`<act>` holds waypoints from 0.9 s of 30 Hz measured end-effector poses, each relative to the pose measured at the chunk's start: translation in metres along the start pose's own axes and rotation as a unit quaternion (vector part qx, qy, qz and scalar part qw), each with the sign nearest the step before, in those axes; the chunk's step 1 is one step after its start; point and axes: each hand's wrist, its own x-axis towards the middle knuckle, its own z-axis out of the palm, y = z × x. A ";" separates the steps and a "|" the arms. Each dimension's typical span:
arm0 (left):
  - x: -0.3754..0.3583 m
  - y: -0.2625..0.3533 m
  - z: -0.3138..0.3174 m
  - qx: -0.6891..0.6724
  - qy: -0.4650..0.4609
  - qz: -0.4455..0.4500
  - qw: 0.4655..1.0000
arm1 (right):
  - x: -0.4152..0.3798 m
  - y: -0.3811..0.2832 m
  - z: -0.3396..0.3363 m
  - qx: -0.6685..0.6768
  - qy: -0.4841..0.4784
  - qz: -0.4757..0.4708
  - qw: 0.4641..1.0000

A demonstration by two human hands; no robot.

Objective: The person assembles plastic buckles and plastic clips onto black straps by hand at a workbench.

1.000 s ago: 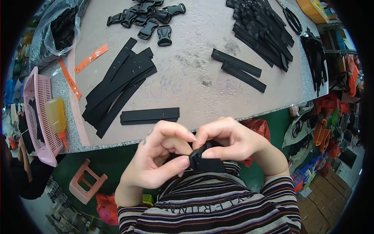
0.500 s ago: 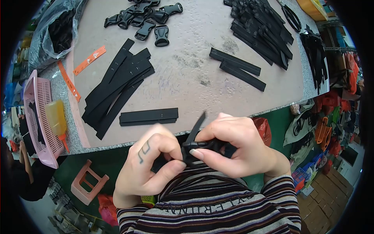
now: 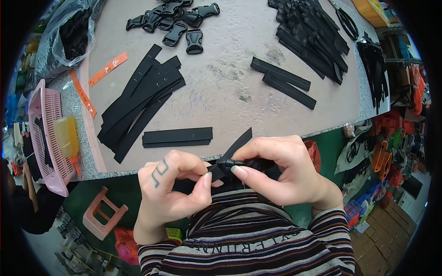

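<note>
Just off the table's near edge, my right hand [image 3: 281, 168] grips a black plastic buckle [image 3: 225, 163], thumb in front and fingers behind. A black strap [image 3: 239, 142] passes through the buckle; one end sticks up past it. My left hand [image 3: 177, 184] pinches the strap's other, short end between thumb and forefinger, left of the buckle. Part of the buckle is hidden by my right fingers. Beyond my hands, two short black strips [image 3: 177, 137] lie stacked near the table edge. A pile of black strips [image 3: 142, 101] is at the left.
Several black buckles [image 3: 175, 32] lie at the back. More black strips [image 3: 313, 41] are heaped at the back right, near scissors [image 3: 346, 23]. A pink basket [image 3: 46, 138], a yellow bottle [image 3: 66, 138] and orange strips [image 3: 107, 69] are at the left. A pink stool [image 3: 103, 214] stands on the floor.
My left hand has shifted slightly, and the short strap end now shows between its fingertips. The strap's upright end leans further right. My right hand keeps its hold on the buckle.
</note>
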 end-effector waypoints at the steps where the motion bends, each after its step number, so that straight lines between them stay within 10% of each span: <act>1: 0.001 -0.003 -0.001 0.002 -0.007 0.013 1.000 | 0.001 0.000 0.000 0.000 0.000 -0.001 1.000; 17: 0.005 0.024 0.000 0.204 -0.030 0.037 0.978 | -0.007 0.006 0.024 -0.249 0.072 -0.214 0.942; 27: 0.004 0.007 -0.007 -0.056 -0.067 -0.067 0.994 | -0.005 0.000 0.009 -0.156 0.018 -0.173 0.972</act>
